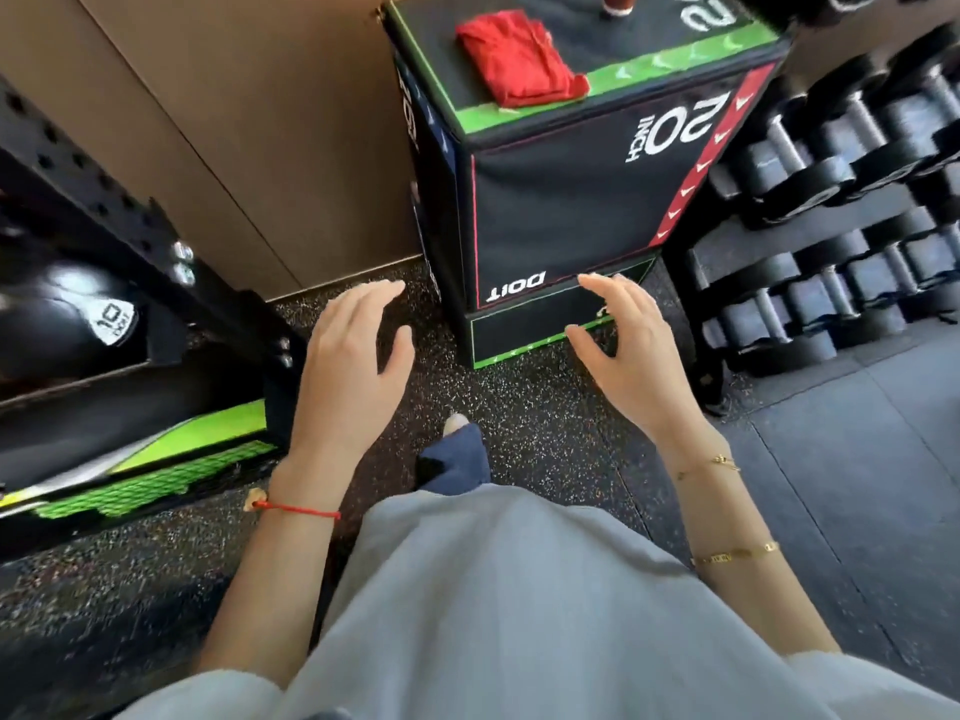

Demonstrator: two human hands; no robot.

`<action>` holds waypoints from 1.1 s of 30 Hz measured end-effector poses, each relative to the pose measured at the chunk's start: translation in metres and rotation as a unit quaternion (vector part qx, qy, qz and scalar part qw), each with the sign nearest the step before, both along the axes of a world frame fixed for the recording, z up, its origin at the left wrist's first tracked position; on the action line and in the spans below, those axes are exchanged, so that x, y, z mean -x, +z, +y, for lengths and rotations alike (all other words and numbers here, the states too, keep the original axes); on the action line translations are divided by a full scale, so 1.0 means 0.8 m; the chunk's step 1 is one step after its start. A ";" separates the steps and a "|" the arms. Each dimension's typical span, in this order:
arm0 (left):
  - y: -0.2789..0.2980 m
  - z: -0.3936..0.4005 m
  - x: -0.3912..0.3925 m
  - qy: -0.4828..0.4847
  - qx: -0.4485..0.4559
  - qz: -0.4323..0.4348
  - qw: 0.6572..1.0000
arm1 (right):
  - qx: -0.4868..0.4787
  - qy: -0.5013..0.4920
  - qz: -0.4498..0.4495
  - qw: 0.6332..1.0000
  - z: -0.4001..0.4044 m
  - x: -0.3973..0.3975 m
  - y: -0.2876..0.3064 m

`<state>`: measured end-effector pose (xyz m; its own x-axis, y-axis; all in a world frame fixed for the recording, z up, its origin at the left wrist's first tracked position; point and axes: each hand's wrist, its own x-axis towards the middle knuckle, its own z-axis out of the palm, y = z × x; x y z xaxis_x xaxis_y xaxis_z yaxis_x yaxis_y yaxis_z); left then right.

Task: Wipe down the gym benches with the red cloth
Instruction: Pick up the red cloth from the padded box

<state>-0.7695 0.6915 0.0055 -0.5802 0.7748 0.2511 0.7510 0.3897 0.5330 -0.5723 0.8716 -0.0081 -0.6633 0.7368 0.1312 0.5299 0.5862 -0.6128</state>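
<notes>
A folded red cloth (519,59) lies on top of a black padded box (561,200) with green and red trim and "20 INCH" printed on its side. Part of a red object (618,2) stands further back on the same top, cut off by the frame edge. My left hand (353,366) and my right hand (628,356) hover side by side in front of the box's lower edge, well below the cloth. Their fingers are relaxed and slightly spread, and neither hand holds anything.
A rack of black dumbbells (841,200) fills the right side. On the left stands a black perforated rack post (104,200) with a black ball marked "10" (72,324) and a green-black item (156,470) below. A brown wall panel (234,122) is behind. Speckled rubber flooring (545,433) lies underfoot.
</notes>
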 end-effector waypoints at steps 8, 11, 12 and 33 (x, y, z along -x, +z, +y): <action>0.018 0.158 0.153 -0.052 0.002 0.014 0.999 | -0.016 -0.048 0.030 0.998 0.134 0.138 0.018; 0.021 0.207 0.188 -0.074 0.014 0.007 0.997 | -0.012 -0.061 0.028 0.998 0.172 0.170 0.023; 0.021 0.222 0.196 -0.081 0.016 0.006 0.997 | -0.011 -0.061 0.024 0.998 0.184 0.178 0.024; -0.050 0.514 0.235 0.120 0.004 -0.028 0.992 | 0.013 0.109 -0.041 0.993 0.553 0.303 0.001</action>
<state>-0.9574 1.1028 -0.0349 -0.7608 0.6150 0.2073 0.6057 0.5583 0.5669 -0.8146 1.3140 -0.0073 -0.8156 0.5762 0.0527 0.4406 0.6776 -0.5888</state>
